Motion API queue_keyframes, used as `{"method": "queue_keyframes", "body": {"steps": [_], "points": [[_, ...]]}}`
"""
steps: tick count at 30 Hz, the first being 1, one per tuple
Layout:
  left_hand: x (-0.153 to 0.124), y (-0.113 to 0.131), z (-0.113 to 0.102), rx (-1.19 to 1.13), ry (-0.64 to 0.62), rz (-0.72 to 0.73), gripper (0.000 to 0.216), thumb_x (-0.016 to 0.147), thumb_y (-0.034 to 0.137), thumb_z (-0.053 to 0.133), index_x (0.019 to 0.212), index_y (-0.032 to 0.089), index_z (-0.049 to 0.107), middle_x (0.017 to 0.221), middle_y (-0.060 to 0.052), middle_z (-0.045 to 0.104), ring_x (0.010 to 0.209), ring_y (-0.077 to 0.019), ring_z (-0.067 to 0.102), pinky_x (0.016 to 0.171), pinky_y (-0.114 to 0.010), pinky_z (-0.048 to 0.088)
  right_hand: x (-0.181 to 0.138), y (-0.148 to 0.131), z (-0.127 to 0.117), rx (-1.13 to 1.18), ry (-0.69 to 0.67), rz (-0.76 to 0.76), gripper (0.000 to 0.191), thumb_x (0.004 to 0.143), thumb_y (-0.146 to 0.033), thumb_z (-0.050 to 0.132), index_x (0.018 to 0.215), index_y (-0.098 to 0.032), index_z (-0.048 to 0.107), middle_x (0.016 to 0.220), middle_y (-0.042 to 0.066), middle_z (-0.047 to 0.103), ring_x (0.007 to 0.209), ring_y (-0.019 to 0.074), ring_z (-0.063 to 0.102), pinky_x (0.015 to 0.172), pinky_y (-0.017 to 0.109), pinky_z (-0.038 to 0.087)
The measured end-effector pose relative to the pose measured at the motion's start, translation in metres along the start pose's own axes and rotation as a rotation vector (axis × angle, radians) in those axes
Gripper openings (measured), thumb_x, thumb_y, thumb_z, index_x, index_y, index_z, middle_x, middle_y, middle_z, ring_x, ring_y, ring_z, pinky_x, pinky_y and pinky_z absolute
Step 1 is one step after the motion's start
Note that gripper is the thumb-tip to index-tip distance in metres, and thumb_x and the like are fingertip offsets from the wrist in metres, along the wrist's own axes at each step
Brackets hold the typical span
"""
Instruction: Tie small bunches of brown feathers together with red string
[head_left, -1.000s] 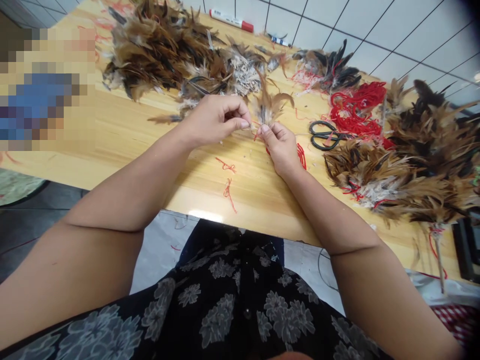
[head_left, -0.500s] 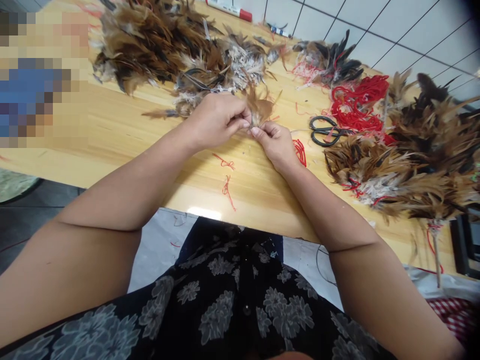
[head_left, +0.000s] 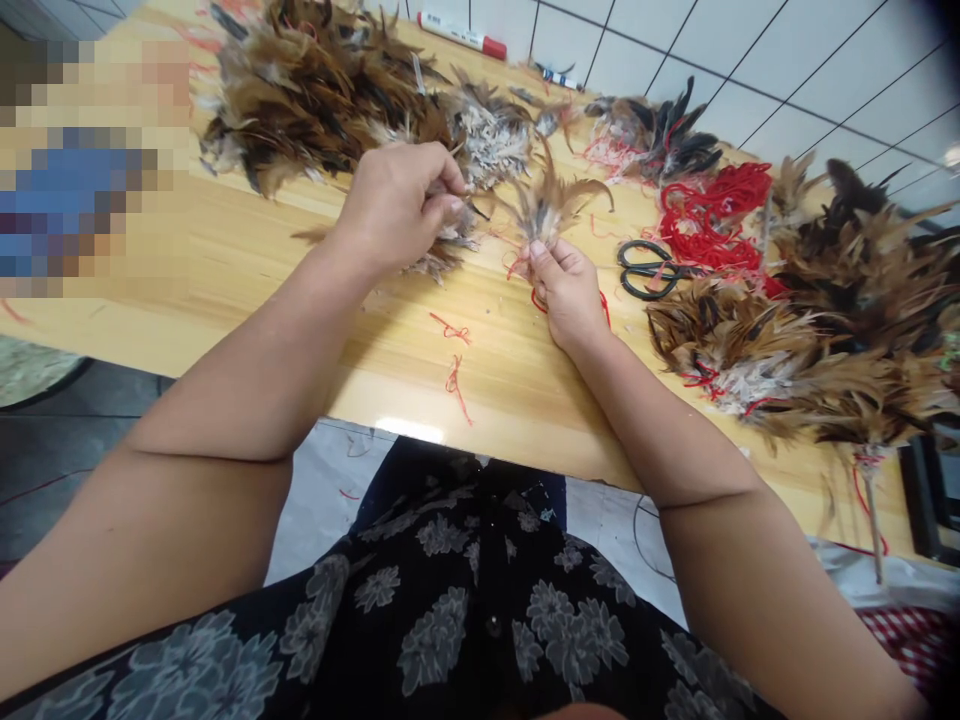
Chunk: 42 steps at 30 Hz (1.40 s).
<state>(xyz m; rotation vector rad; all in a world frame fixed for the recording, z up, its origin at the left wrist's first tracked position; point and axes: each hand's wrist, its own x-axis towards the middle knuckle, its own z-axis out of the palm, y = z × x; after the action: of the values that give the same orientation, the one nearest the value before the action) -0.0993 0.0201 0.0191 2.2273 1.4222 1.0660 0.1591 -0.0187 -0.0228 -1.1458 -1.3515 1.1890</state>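
Observation:
My right hand (head_left: 571,293) pinches the stem end of a small bunch of brown feathers (head_left: 550,205), which stands fanned upward above the wooden table (head_left: 247,270); a bit of red thread (head_left: 517,264) hangs at the bunch's base. My left hand (head_left: 397,205) is up and to the left, its fingers closed in a pinch on loose feathers at the edge of the big brown feather pile (head_left: 322,90). The two hands are apart.
Black scissors (head_left: 651,270) lie right of my right hand, beside a heap of red thread (head_left: 712,215). Tied feather bundles (head_left: 810,340) cover the right side. A red-capped marker (head_left: 463,36) lies at the far edge. Red thread scraps (head_left: 456,375) lie near the front edge.
My left hand has let go of the bunch and moved up-left to the feather pile. The right hand now holds the bunch alone, raised slightly.

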Motion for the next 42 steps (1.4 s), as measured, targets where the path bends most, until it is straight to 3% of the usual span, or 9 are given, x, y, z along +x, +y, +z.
{"method": "queue_keyframes", "body": {"steps": [4, 7, 12, 16, 22, 30, 42], "points": [[0.003, -0.013, 0.000, 0.084, -0.017, -0.018, 0.037, 0.100, 0.067, 0.082, 0.090, 0.031, 0.077, 0.102, -0.008, 0.077, 0.115, -0.0358, 0.058, 0.122, -0.059, 0.043, 0.002, -0.005, 0.000, 0.031, 0.014, 0.059, 0.067, 0.094, -0.091, 0.080, 0.091, -0.026, 0.063, 0.068, -0.007, 0.047, 0.062, 0.0116, 0.039, 0.062, 0.027, 0.043], [0.001, -0.008, 0.008, 0.044, -0.038, 0.025, 0.026, 0.095, 0.057, 0.085, 0.092, 0.031, 0.081, 0.113, -0.009, 0.077, 0.121, -0.0368, 0.061, 0.126, -0.064, 0.040, 0.000, -0.004, 0.000, 0.002, 0.001, 0.023, 0.065, 0.094, -0.089, 0.082, 0.093, -0.026, 0.064, 0.069, -0.007, 0.049, 0.064, 0.0120, 0.042, 0.062, 0.027, 0.042], [-0.008, 0.017, 0.028, -0.228, -0.128, 0.001, 0.019, 0.094, 0.047, 0.082, 0.096, 0.028, 0.086, 0.101, -0.008, 0.081, 0.098, -0.0321, 0.074, 0.093, -0.051, 0.058, -0.004, 0.003, 0.000, -0.028, -0.024, -0.048, 0.062, 0.096, -0.086, 0.081, 0.092, -0.025, 0.069, 0.081, -0.001, 0.065, 0.081, 0.0162, 0.059, 0.077, 0.030, 0.052], [-0.013, 0.028, 0.038, -0.344, -0.135, -0.049, 0.013, 0.094, 0.037, 0.084, 0.090, 0.025, 0.083, 0.092, -0.006, 0.081, 0.094, -0.0303, 0.078, 0.086, -0.044, 0.061, -0.004, 0.010, 0.001, -0.076, -0.040, -0.096, 0.061, 0.097, -0.084, 0.082, 0.088, -0.025, 0.072, 0.085, 0.000, 0.068, 0.088, 0.0183, 0.061, 0.087, 0.033, 0.055], [-0.018, 0.031, 0.040, -0.363, -0.134, -0.079, 0.009, 0.092, 0.028, 0.081, 0.085, 0.024, 0.084, 0.084, -0.004, 0.080, 0.086, -0.0277, 0.078, 0.080, -0.040, 0.062, -0.004, 0.012, 0.002, -0.167, -0.072, -0.093, 0.053, 0.096, -0.075, 0.087, 0.088, -0.024, 0.077, 0.087, 0.002, 0.074, 0.089, 0.0201, 0.062, 0.089, 0.036, 0.054], [-0.018, 0.030, 0.046, -0.436, -0.156, -0.073, 0.013, 0.091, 0.031, 0.085, 0.085, 0.021, 0.080, 0.085, -0.004, 0.081, 0.088, -0.0261, 0.080, 0.083, -0.036, 0.065, -0.002, 0.015, 0.003, -0.289, -0.134, -0.179, 0.036, 0.106, -0.053, 0.077, 0.088, -0.023, 0.077, 0.100, 0.006, 0.082, 0.102, 0.0253, 0.074, 0.103, 0.041, 0.059], [-0.018, 0.034, 0.047, -0.691, -0.262, -0.081, 0.033, 0.095, 0.038, 0.098, 0.081, 0.021, 0.074, 0.080, -0.004, 0.081, 0.080, -0.0258, 0.083, 0.084, -0.040, 0.070, -0.005, 0.013, 0.005, -0.534, -0.178, -0.207, 0.020, 0.110, -0.035, 0.072, 0.093, -0.025, 0.074, 0.105, 0.006, 0.085, 0.099, 0.0264, 0.078, 0.100, 0.043, 0.062]]}}
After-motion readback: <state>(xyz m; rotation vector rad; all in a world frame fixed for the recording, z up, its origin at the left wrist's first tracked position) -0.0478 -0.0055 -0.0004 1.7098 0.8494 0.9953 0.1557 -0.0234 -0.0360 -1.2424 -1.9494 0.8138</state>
